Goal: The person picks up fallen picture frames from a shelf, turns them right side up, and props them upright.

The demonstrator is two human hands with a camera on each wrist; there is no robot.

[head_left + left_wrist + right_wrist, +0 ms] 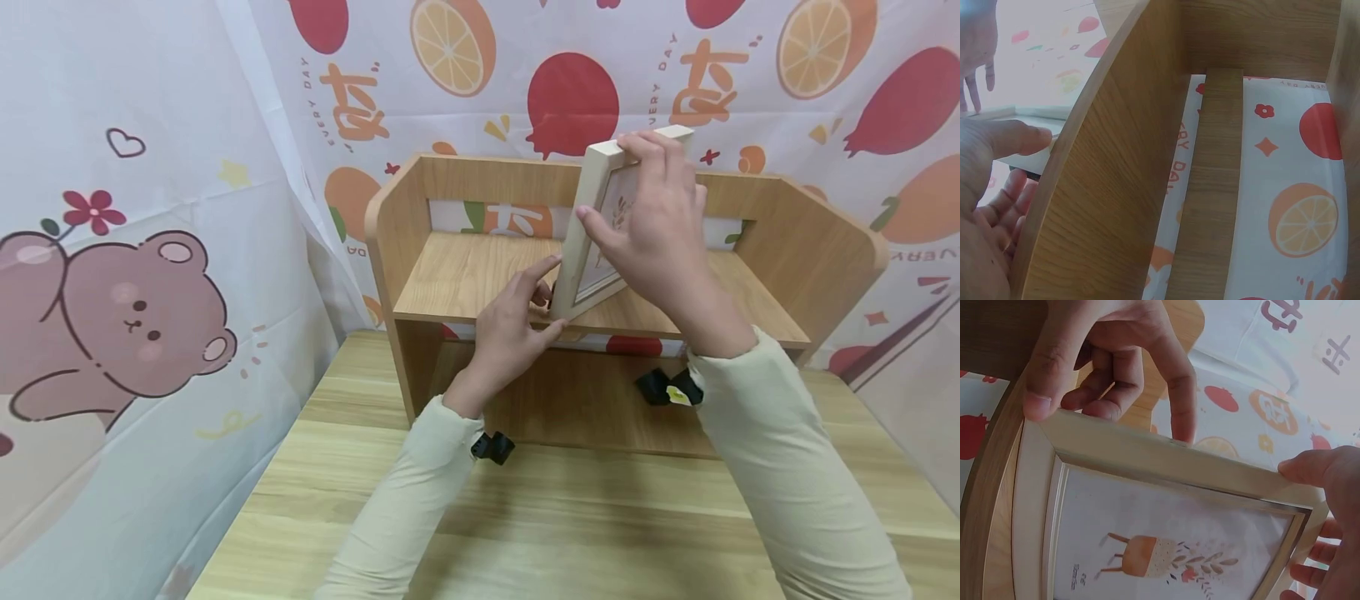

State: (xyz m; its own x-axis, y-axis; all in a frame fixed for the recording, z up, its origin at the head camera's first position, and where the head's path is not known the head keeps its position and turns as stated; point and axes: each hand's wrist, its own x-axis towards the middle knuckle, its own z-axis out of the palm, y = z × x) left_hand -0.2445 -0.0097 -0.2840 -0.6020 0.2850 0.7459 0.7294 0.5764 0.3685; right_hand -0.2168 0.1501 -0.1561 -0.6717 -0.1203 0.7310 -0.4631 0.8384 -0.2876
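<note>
Picture frame (576, 265): was held upright at the upper shelf's (480, 267) front edge, right of centre in the head view; gripped over its top by right hand (666, 225), held at lower left corner by left hand (513, 315).

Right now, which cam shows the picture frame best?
Right wrist: the picture frame is largest there, its plant print clear, though cropped. Head shows it steeply angled, partly behind the right hand; left wrist catches only a small part.

Picture frame (588, 250) partly hidden by hands (660, 225), bear print (120, 325) cut off left
</note>
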